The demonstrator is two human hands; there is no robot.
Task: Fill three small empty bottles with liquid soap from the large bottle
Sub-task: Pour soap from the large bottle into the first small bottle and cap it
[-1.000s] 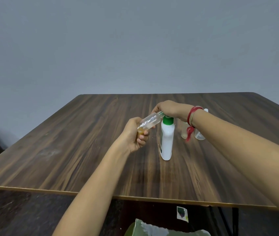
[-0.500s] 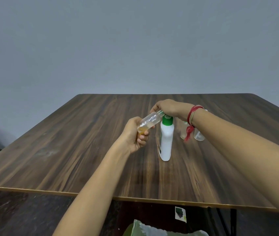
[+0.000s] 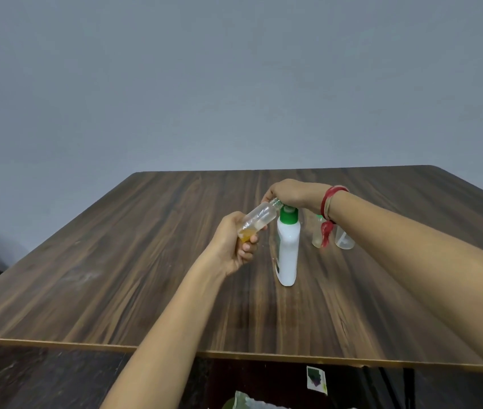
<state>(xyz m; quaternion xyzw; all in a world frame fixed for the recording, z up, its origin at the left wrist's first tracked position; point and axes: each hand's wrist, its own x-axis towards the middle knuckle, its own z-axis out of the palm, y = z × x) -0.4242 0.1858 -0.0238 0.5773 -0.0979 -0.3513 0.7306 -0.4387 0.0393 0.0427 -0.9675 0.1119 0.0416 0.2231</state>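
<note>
My left hand [image 3: 234, 246] grips a small clear bottle [image 3: 259, 216] by its base and tilts it up to the right. A little amber soap sits at the bottle's low end. My right hand [image 3: 291, 192] hovers over the bottle's threaded mouth, and its curled fingertips pinch there. Any cap under those fingers is hidden. Right below stands the large white bottle [image 3: 287, 252] with a green cap, upright on the table. Two more small clear bottles [image 3: 344, 240] stand behind my right wrist, partly hidden by it.
The dark wooden table [image 3: 116, 276] has its near edge close to me and a grey wall behind it. Below the near edge lie a crumpled bag [image 3: 249, 402] and a small paper scrap [image 3: 316, 379] on the dark floor.
</note>
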